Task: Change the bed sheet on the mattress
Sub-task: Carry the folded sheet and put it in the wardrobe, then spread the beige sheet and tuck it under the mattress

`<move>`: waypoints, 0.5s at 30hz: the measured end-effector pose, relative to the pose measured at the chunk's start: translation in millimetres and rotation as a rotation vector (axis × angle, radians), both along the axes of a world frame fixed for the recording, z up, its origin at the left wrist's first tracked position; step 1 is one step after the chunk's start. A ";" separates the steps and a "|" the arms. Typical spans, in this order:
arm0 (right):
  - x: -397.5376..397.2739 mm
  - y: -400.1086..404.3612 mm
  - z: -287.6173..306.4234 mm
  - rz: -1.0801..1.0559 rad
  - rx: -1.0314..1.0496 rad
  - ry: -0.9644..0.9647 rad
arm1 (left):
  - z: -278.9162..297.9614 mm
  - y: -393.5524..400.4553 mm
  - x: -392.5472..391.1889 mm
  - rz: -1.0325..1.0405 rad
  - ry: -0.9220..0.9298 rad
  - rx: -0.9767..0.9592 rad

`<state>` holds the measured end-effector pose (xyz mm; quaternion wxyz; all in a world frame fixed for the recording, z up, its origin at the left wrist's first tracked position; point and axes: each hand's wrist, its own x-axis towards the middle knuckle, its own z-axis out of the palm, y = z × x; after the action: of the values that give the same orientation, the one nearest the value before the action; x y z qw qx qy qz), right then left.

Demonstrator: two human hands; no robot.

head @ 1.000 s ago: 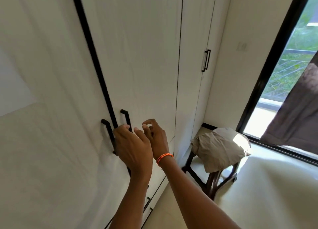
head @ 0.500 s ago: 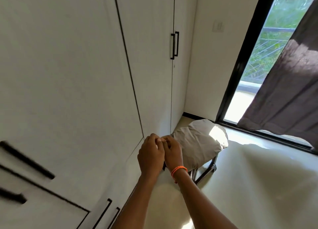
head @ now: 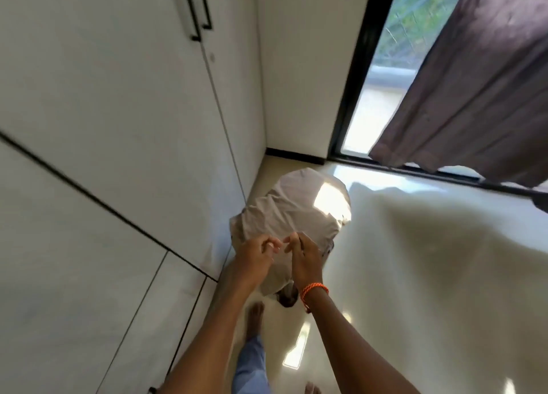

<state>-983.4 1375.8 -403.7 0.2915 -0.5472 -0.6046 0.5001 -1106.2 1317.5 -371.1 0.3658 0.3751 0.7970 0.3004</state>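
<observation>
Both hands were out in front, nearly touching each other, right over a beige sheet bundled on a stool whose dark leg poked out underneath. The left hand had its fingers curled, thumb and fingertips close together, and the right hand looked the same, with an orange band on its wrist. Honestly couldn't tell if either one was pinching the cloth or just hovering above it, too blurry there. The sheet sat just beyond and below both hands, sunlight hitting its far side. A white wardrobe ran along the left of the hands, doors shut, so nothing inside was visible. A brown curtain hung far off to the right by the window. Bare feet on the glossy floor below the arms.
</observation>
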 end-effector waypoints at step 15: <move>-59.4 166.8 -173.2 -0.440 -0.318 -0.334 | -213.1 231.2 -160.5 -0.104 0.012 -0.245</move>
<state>-1042.8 1542.5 -576.9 0.2002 -0.7782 -0.4255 0.4162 -1266.7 1548.8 -584.1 0.4191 0.3704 0.8093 0.1793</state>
